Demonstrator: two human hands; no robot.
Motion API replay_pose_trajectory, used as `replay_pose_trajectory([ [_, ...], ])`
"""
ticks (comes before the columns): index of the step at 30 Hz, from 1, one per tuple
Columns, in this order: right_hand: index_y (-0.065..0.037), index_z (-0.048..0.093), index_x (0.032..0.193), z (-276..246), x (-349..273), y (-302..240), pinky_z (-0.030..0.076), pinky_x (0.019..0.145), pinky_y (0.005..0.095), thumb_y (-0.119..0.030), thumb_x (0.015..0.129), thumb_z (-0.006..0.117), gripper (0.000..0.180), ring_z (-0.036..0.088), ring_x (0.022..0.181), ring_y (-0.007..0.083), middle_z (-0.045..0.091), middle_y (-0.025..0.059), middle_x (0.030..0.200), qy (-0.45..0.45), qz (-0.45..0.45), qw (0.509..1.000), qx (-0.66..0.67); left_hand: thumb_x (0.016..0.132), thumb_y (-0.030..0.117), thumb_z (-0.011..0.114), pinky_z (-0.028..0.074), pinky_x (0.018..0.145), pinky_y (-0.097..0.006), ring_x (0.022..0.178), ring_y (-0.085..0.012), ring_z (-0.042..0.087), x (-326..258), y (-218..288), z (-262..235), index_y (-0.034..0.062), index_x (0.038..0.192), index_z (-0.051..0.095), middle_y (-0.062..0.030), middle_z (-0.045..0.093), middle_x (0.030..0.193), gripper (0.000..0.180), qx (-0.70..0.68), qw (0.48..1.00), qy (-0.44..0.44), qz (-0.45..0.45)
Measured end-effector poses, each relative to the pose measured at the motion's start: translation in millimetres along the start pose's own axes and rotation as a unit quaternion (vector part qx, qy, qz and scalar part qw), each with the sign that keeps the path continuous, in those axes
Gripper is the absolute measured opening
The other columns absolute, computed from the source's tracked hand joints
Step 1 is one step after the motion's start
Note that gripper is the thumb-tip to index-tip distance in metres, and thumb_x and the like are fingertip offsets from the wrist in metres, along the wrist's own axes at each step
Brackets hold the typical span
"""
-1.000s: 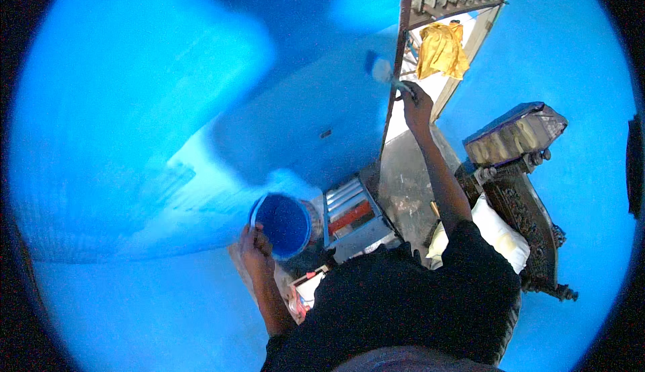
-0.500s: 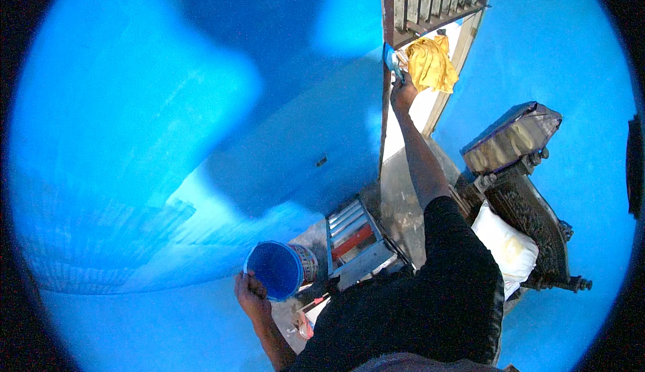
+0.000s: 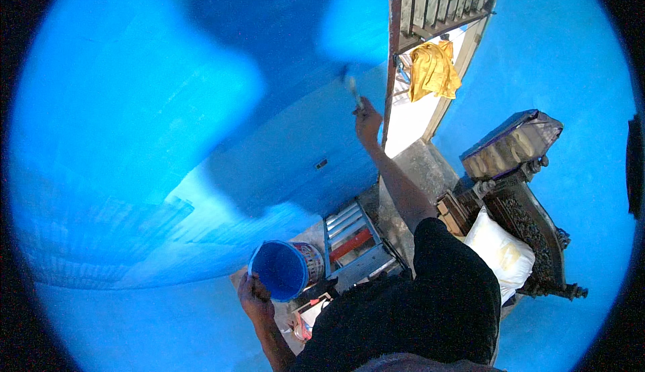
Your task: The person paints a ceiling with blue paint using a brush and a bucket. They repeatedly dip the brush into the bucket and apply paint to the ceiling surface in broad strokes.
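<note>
**Brush on the blue wall, bucket held low**

The right hand [image 3: 367,122] reaches up with its fingers clamped on a paintbrush [image 3: 351,88], whose bristles meet the blue wall [image 3: 168,103] just beside the door frame [image 3: 390,69]. The left hand [image 3: 254,296] is down low, fingers wrapped over the rim of a paint bucket [image 3: 285,269], blue inside. A stepladder [image 3: 353,234] stands beneath. A yellow cloth [image 3: 433,69] hangs in the doorway; a white sack [image 3: 500,251] lies near carved wooden furniture [image 3: 531,227].
</note>
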State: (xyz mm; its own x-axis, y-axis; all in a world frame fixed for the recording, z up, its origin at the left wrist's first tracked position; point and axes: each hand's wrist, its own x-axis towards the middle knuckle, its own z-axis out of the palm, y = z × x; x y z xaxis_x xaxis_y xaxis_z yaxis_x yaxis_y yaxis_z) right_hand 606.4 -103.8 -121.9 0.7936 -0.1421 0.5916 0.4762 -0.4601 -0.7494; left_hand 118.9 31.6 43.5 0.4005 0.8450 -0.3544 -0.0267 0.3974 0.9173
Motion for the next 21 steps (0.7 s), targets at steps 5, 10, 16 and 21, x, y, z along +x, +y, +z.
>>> replay_pose_trajectory([
  [5, -0.002, 0.061, 0.110, -8, -53, -52, 0.050, 0.057, 0.0302, 0.002, 0.077, 0.055, 0.034, 0.065, 0.066, 0.0163, 0.068, 0.0131, 0.083, -0.142, 0.011, 0.964, 0.226, 0.090, 0.016, 0.045, 0.016, 0.037, -0.022, 0.041, -0.0039, 0.025, 3, -5, -6, 0.0046, 0.083, 0.052, 0.0063, 0.032, 0.054, 0.015, 0.008, 1.000, -0.015, -0.009],
  [10, -0.005, 0.062, 0.109, -12, -14, -29, 0.049, 0.057, 0.0289, 0.004, 0.078, 0.053, 0.034, 0.063, 0.064, 0.0135, 0.067, 0.0098, 0.080, -0.169, 0.010, 0.973, 0.156, 0.088, 0.014, 0.045, 0.017, 0.037, -0.022, 0.041, -0.0039, 0.025, 1, -2, -5, 0.0045, 0.083, 0.051, 0.0063, 0.032, 0.054, 0.013, 0.004, 0.998, -0.056, -0.005],
  [16, -0.005, 0.063, 0.103, -53, 68, 51, 0.048, 0.054, 0.0320, -0.007, 0.083, 0.053, 0.023, 0.061, 0.058, 0.0161, 0.065, 0.0115, 0.075, 0.001, -0.056, 0.998, 0.014, 0.089, 0.013, 0.044, 0.018, 0.037, -0.022, 0.041, -0.0042, 0.025, -5, -4, -7, 0.0044, 0.084, 0.051, 0.0064, 0.031, 0.054, 0.012, -0.020, 1.000, -0.016, -0.014],
  [21, 0.000, 0.059, 0.106, -49, 50, 15, 0.049, 0.055, 0.0394, -0.011, 0.085, 0.053, 0.024, 0.064, 0.063, 0.0295, 0.064, 0.0182, 0.075, 0.026, 0.041, 0.999, -0.016, 0.090, 0.012, 0.045, 0.018, 0.037, -0.022, 0.041, -0.0042, 0.026, -5, -10, -11, 0.0038, 0.083, 0.051, 0.0062, 0.031, 0.054, 0.013, -0.018, 0.999, -0.044, 0.000],
])
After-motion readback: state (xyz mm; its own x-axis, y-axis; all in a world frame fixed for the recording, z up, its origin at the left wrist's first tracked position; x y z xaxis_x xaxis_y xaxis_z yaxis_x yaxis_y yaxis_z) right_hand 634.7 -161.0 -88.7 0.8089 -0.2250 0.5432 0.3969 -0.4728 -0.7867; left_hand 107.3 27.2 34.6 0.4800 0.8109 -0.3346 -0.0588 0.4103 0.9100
